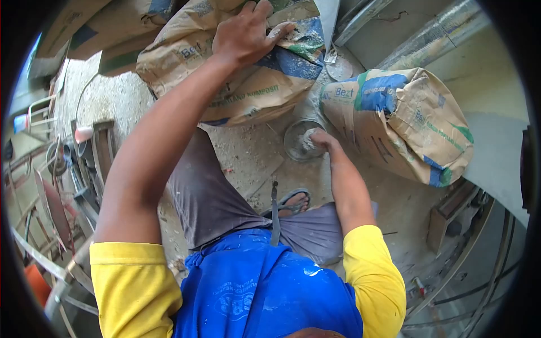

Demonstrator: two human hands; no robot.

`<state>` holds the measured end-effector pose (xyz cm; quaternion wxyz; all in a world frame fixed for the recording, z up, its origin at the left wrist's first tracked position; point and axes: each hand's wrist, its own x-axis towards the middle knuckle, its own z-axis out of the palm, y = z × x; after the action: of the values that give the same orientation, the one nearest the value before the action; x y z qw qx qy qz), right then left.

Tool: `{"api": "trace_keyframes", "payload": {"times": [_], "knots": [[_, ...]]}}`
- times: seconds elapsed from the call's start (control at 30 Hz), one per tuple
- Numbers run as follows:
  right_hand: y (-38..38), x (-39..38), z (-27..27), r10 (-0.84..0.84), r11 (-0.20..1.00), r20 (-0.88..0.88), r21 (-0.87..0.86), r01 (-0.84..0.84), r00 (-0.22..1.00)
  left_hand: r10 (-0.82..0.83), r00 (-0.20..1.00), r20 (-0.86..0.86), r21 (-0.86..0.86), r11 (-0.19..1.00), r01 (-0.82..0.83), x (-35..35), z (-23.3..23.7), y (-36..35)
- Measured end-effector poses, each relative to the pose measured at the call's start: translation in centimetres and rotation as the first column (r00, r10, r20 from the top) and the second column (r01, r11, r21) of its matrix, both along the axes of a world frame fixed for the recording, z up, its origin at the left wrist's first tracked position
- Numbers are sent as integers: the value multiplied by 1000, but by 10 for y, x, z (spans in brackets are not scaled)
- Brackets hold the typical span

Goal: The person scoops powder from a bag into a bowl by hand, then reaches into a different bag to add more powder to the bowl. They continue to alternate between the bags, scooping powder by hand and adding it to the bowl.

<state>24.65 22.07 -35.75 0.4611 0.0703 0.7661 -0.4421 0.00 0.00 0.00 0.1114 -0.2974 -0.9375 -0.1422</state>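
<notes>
My left hand [246, 32] reaches up onto a brown paper cement bag [242, 93] with blue and green print, its fingers curled over the folded, powder-dusted paper at the top. Lower down and to the right, my right hand [319, 138] is inside a round bucket [289, 139] on the floor. Pale grey powder coats its fingers, which look closed; what they hold, if anything, I cannot make out. A second cement bag [360, 115] leans just right of the bucket.
More brown bags [121, 34] are stacked at the upper left. A dusty pipe [434, 36] slants at the upper right, by a pale wall. Tools and metal frames crowd the left side. A wooden piece [451, 217] lies at the right. My sandalled foot [293, 201] is close below the bucket.
</notes>
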Motion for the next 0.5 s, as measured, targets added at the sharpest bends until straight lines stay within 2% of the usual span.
{"api": "trace_keyframes", "payload": {"times": [0.07,0.1,0.17,0.2,0.23,0.3,0.37,0.43,0.5], "knots": [[-31,-20,-6,-187,981,-101,-65,181,977,74,977,-198,-35,996,-82,-4,5,-13],[41,57,31,-155,987,8,55,154,988,114,992,-62,53,992,-111,34,-16,27],[12,38,42,-402,914,108,-11,405,909,76,989,-127,54,996,-70,30,-2,17],[5,35,5,-404,912,70,-38,407,912,107,988,-115,69,993,-99,29,3,16],[7,41,6,-386,920,77,-36,390,919,126,986,-107,67,991,-119,31,-3,14],[6,40,9,-391,904,39,-173,391,920,64,958,-280,127,992,-29,26,-10,14],[5,33,37,-392,910,46,-128,395,919,72,951,-301,141,990,-30,27,-11,14],[3,31,43,-396,913,56,-85,400,916,75,945,-319,151,988,-28,30,-10,15],[0,20,49,-374,920,111,-76,383,921,116,961,-250,123,989,-88,30,-9,14]]}}
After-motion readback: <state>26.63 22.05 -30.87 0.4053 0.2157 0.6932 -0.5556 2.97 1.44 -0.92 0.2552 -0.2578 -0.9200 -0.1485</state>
